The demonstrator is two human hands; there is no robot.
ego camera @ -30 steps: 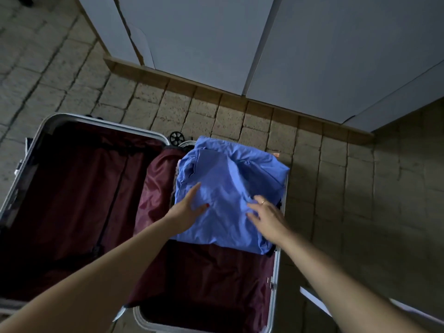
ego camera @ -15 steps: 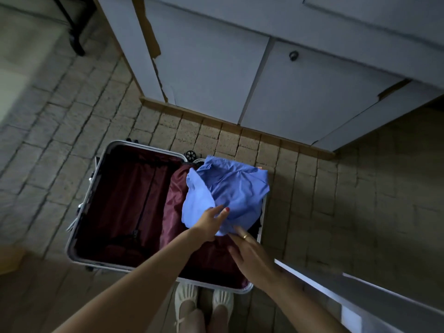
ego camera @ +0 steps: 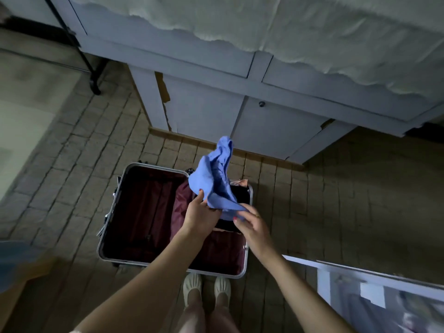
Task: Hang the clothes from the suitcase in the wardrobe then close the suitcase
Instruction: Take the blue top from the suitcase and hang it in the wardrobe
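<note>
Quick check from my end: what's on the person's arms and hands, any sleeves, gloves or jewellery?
Both forearms are bare, with no gloves or watch visible. The left hand has red-painted fingernails. The right hand also shows a red nail, plus a thin gold-coloured ring on one finger.

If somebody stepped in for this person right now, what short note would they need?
Left hand: holds the blue garment at its lower edge.
Right hand: pinches the same edge.
The garment is lifted, hanging crumpled above the open suitcase on the brick floor.
More clothing, dark and peach, lies in the right half.
White wardrobe: lower doors look shut.
Done: one garment taken out.
Left: hang it, hang the rest, close the suitcase.
</note>
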